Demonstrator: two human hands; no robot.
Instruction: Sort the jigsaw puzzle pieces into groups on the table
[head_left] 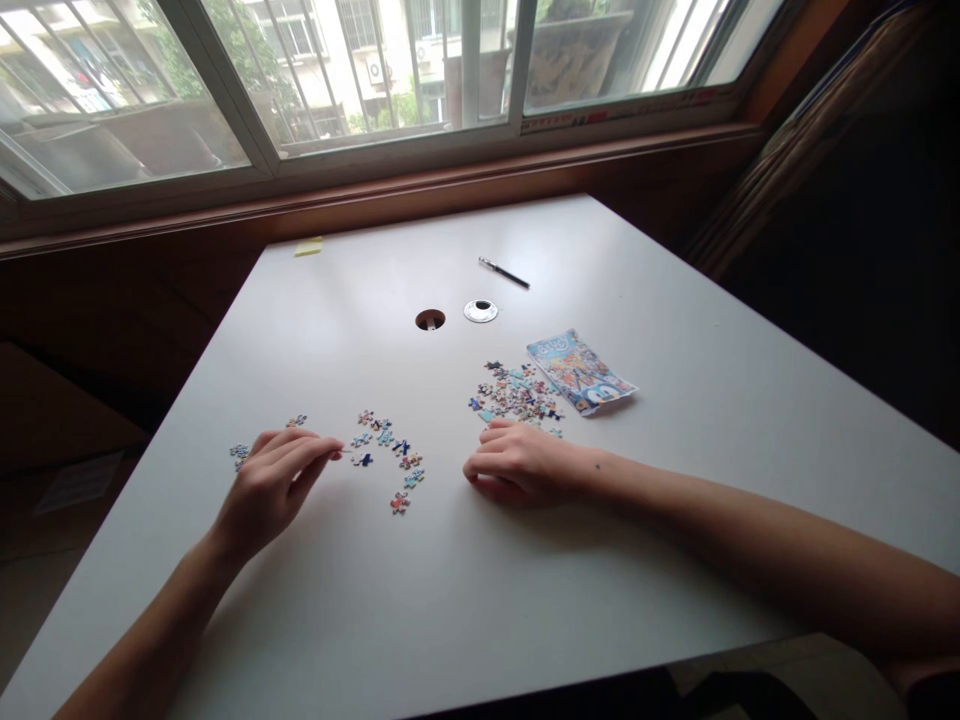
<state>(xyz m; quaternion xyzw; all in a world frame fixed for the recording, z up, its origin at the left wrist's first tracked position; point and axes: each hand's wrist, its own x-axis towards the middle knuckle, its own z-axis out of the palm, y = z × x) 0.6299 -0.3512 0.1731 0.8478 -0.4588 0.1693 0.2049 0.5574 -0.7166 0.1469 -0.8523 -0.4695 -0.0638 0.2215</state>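
Pinched: left hand (pixel 262 485), thumb and forefinger closed on a thin jigsaw piece (pixel 345 451), seen nearly edge-on, above the white table (pixel 465 610).

Right hand (pixel 525 462) rests on the tabletop, fingers curled, just beside the near edge of a heap of jigsaw pieces (pixel 521 392); cannot tell whether it grasps anything. Held piece is just left of a loose arc of separate pieces (pixel 385 438), a dark blue one (pixel 363 460) nearest and an orange-red one (pixel 400 503) at the near end. More pieces (pixel 238 452) lie beside and beyond the left hand. Illustrated sheet (pixel 581 372), mostly blue, lies right of the heap. Farther back: round metal grommet cover (pixel 480 312) beside a cable hole (pixel 430 320), black pen (pixel 505 272) behind them.
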